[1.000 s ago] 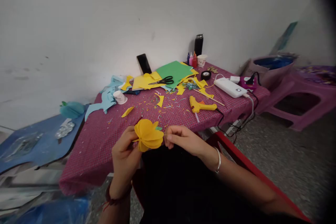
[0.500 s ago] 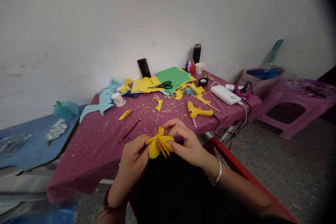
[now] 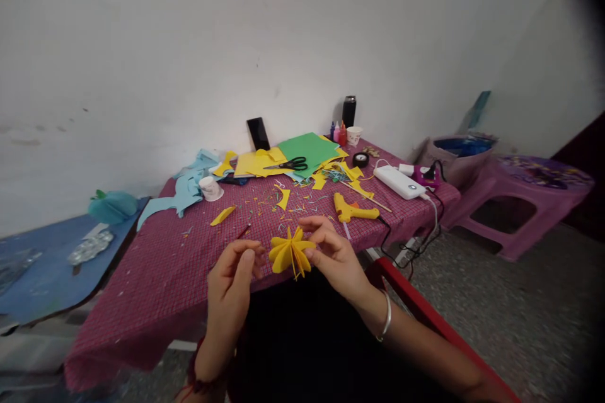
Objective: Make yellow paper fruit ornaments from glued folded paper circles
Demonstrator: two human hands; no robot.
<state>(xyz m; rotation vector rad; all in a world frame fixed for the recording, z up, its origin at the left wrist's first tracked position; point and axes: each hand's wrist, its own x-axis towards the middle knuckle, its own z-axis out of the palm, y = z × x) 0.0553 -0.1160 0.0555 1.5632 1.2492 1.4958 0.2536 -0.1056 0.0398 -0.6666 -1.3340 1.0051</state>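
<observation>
A yellow paper flower [image 3: 289,253], made of several folded petals fanned round a centre, is held up over the table's front edge. My right hand [image 3: 334,258] pinches one of its petals between thumb and fingers. Just left of the flower is my left hand [image 3: 234,283], apart from it, with its fingers loosely curled and nothing seen in them. Behind the hands, a yellow glue gun [image 3: 353,209] lies on the checked tablecloth [image 3: 174,264]. A yellow folded paper piece [image 3: 222,215] lies beyond my left hand, and a thin dark red stick [image 3: 244,231] is partly hidden by it.
Black scissors [image 3: 293,164] rest on yellow and green paper [image 3: 309,150]. Paper scraps, a paper cup [image 3: 210,189], a leaning phone [image 3: 258,133], black tape [image 3: 360,159] and a white power bank [image 3: 399,182] with cables stand around. A pink stool [image 3: 515,214] is at right.
My left hand has let go of the flower and drawn back left. The flower's petals look more evenly fanned, and my right hand still holds it. The view has shifted slightly.
</observation>
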